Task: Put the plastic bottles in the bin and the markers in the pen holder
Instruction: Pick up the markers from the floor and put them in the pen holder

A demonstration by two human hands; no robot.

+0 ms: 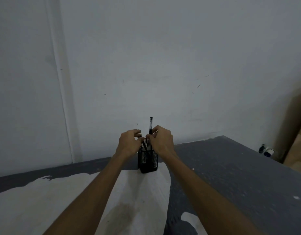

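While both arms reach far over the surface: hands meet above the pen holder.
Right hand [160,140]: fingers curled round a black marker [151,125], which stands upright, its cap end well clear of the hand and its lower end down among the holder's contents.
Left hand [129,143]: fingers curled just beside the right hand, fingertips at the tops of the pens in the holder; whether it pinches one, cannot tell.
Pen holder [147,161]: black mesh, square, upright, below and between both hands; several dark pens inside, leaning.
Surface [231,175]: grey paint with large bare white patches; holder stands at the far edge of a white patch.
Wall [146,65]: pale, plain, behind the holder.
Far right: small blue-and-white object [268,152] low by the wall, too small to identify; brown panel [293,126] beside it.
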